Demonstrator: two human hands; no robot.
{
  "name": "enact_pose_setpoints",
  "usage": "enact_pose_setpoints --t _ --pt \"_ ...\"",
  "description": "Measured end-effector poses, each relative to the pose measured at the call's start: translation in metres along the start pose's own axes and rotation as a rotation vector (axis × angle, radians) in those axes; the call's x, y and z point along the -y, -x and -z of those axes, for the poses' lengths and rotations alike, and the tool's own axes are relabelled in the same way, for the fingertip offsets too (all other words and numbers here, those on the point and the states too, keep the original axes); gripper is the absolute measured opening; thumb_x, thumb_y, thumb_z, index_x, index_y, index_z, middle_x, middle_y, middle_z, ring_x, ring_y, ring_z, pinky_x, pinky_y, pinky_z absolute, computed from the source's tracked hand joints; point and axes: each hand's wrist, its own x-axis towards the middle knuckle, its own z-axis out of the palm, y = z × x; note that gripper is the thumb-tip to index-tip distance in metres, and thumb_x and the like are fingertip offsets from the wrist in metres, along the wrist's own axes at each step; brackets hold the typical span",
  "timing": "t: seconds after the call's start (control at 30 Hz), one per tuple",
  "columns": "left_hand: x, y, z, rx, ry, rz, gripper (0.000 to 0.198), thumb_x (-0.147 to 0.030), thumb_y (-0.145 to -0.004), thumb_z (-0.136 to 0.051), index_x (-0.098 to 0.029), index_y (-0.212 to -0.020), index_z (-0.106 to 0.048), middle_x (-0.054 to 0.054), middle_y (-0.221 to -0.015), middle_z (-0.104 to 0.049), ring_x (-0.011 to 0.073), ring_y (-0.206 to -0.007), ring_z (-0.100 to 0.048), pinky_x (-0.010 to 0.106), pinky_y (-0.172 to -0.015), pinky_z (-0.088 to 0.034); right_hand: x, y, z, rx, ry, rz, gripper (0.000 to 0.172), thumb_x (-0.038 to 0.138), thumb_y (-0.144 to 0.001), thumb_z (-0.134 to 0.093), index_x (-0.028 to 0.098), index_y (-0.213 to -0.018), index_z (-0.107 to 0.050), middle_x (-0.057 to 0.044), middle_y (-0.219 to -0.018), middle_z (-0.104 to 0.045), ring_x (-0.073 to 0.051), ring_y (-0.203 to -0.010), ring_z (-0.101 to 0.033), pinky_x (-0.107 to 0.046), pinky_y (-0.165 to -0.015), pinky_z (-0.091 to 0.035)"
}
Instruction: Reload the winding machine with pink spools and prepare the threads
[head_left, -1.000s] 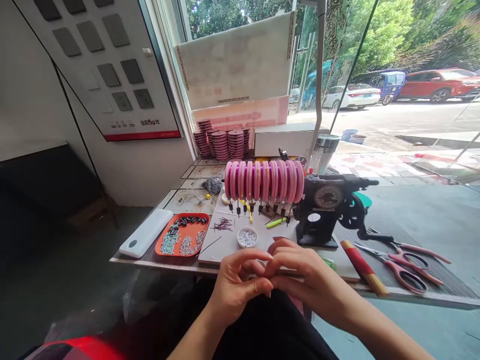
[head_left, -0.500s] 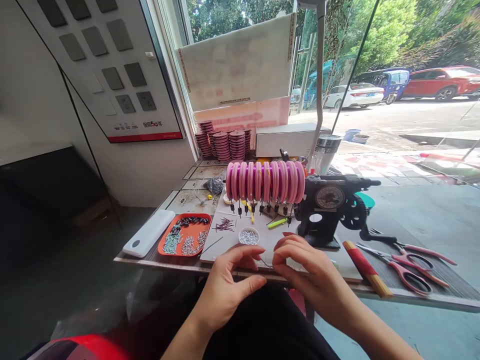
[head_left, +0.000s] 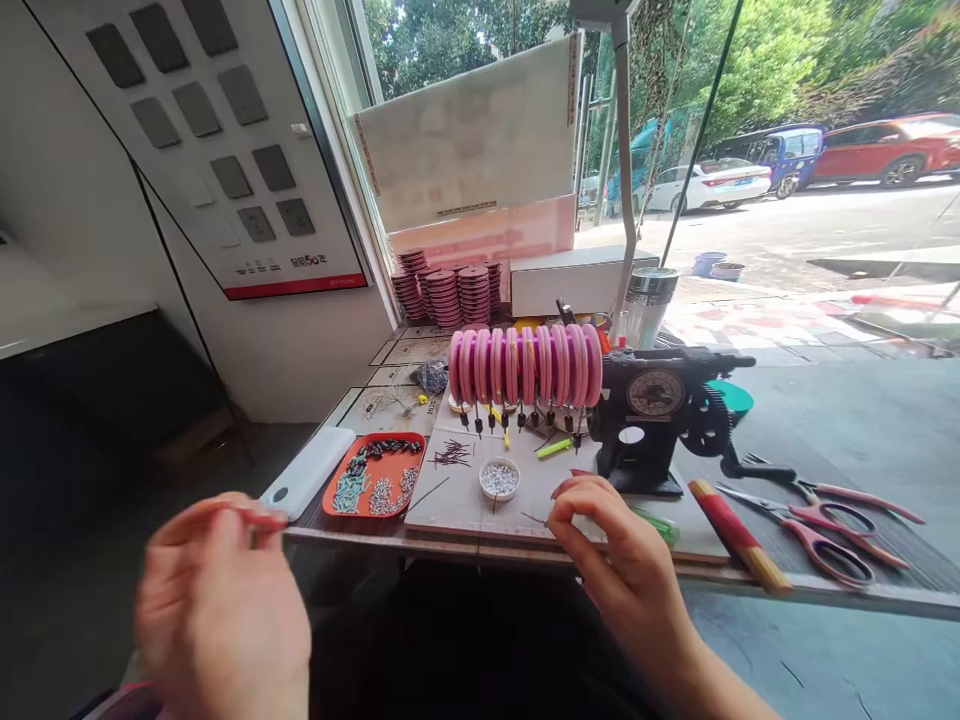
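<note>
My right hand (head_left: 619, 560) is at the front edge of the white board, its thumb and fingers pinched together. A thin dark strand (head_left: 534, 518) sticks out to the left from its fingertips. My left hand (head_left: 225, 610) is raised at the lower left, in front of the white power bank-like slab (head_left: 311, 470). It is blurred by motion, with the fingers curled in a pinch; anything between them is too small to make out. Between the hands stands a small white cup of tiny pale beads (head_left: 499, 480). Left of it lie short dark purple pieces (head_left: 452, 453).
An orange tray (head_left: 328, 500) holds small parts in sorted heaps. Pink spools (head_left: 525, 367) sit on a black hand-cranked winder (head_left: 645, 420). Scissors (head_left: 817, 535), pliers (head_left: 862, 500) and a red-wrapped stick (head_left: 739, 535) lie right. Stacked spools (head_left: 457, 297) stand behind.
My left hand has moved away from the right hand, out to the left and toward me. My right hand stays near the board's edge, still pinching the strand.
</note>
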Motion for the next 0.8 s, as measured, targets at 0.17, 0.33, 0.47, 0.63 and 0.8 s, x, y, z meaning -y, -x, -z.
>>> enact_pose_setpoints --t 0.17,0.33,0.47,0.63,0.8 --pt "0.028 0.08 -0.006 0.498 -0.11 0.89 0.021 -0.023 -0.058 -0.078 -0.015 -0.075 -0.069 0.0 -0.071 -0.065 0.0105 -0.068 -0.055 0.02 -0.068 -0.046 0.0 0.005 -0.004 0.038 -0.02 0.0 0.009 0.014 -0.085 -0.049 0.021 -0.079 -0.049 -0.001 -0.077 -0.052 -0.016 -0.077 -0.052 -0.029 -0.071 -0.043" --pt "0.038 0.103 -0.026 0.366 0.278 1.086 0.023 -0.024 -0.054 -0.081 -0.016 -0.073 -0.07 -0.001 -0.07 -0.064 0.0072 -0.064 -0.055 0.019 -0.066 -0.047 0.001 0.009 -0.006 0.122 -0.041 -0.024 0.01 0.014 -0.086 -0.047 0.021 -0.078 -0.048 0.0 -0.073 -0.052 -0.015 -0.073 -0.05 -0.029 -0.072 -0.041" --pt "0.041 0.101 -0.031 0.347 0.38 1.151 0.019 -0.022 -0.056 -0.08 -0.016 -0.07 -0.069 -0.001 -0.07 -0.064 0.0082 -0.066 -0.057 0.02 -0.064 -0.047 0.001 0.008 -0.008 0.198 -0.03 -0.017 0.011 0.016 -0.087 -0.045 0.021 -0.078 -0.048 0.0 -0.071 -0.052 -0.016 -0.073 -0.048 -0.03 -0.07 -0.041" --pt "0.046 0.1 -0.028 0.432 0.391 1.154 0.013 -0.022 -0.062 -0.077 -0.016 -0.071 -0.069 0.0 -0.075 -0.065 0.0099 -0.072 -0.057 0.022 -0.069 -0.046 0.002 0.005 -0.006 0.268 0.057 0.025 0.011 0.014 -0.085 -0.048 0.02 -0.076 -0.048 0.0 -0.069 -0.053 -0.016 -0.071 -0.047 -0.028 -0.065 -0.04" --pt "0.049 0.096 -0.025 0.612 0.282 1.11 0.01 -0.023 -0.07 -0.071 -0.014 -0.071 -0.066 0.002 -0.076 -0.064 0.0114 -0.075 -0.056 0.024 -0.072 -0.043 0.007 -0.001 0.0 0.377 0.154 0.004 0.013 0.013 -0.085 -0.049 0.019 -0.074 -0.05 -0.001 -0.069 -0.054 -0.016 -0.072 -0.046 -0.028 -0.065 -0.039"
